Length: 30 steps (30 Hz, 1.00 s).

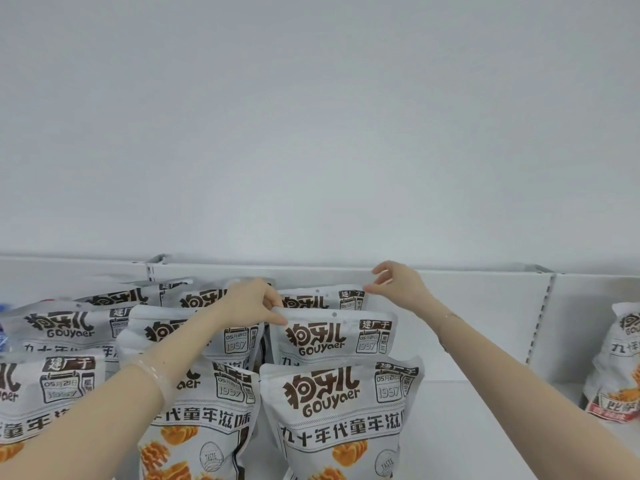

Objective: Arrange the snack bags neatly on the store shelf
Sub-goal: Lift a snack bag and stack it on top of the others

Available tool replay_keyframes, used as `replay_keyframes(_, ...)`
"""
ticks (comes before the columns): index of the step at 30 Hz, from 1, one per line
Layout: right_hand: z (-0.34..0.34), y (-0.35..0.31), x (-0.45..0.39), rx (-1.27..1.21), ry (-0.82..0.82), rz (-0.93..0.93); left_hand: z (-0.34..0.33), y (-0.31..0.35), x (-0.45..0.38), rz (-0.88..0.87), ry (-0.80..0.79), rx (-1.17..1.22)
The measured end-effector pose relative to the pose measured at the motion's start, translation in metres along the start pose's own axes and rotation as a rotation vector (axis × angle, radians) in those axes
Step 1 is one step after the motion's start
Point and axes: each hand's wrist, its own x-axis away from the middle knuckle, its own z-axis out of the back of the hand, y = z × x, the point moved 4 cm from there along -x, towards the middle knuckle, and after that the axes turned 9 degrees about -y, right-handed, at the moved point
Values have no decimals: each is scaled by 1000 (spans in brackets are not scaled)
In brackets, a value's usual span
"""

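Observation:
Several white-grey snack bags with brown "GOUYAER" lettering stand in rows on a white store shelf. My left hand pinches the top left corner of the middle-row bag in the right column. In front of it stands another bag, and behind it a back-row bag. My right hand hovers open above the back-row bag's top right corner, fingers spread, touching nothing.
More of the same bags fill the shelf's left side. A similar bag with red print stands at the far right, past a slotted upright. Bare shelf lies between it and the rows. A white wall rises behind.

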Motion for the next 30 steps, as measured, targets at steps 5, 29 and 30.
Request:
replay_keyframes(5, -27, 12, -36, 90, -180, -76, 13, 0, 0, -14, 67, 117)
replay_keyframes(29, 189, -121, 50, -479, 591, 496, 58, 80, 0, -167, 480, 426)
replay_keyframes(30, 194, -127, 59, -503, 596, 507, 60, 89, 5, -205, 490, 488)
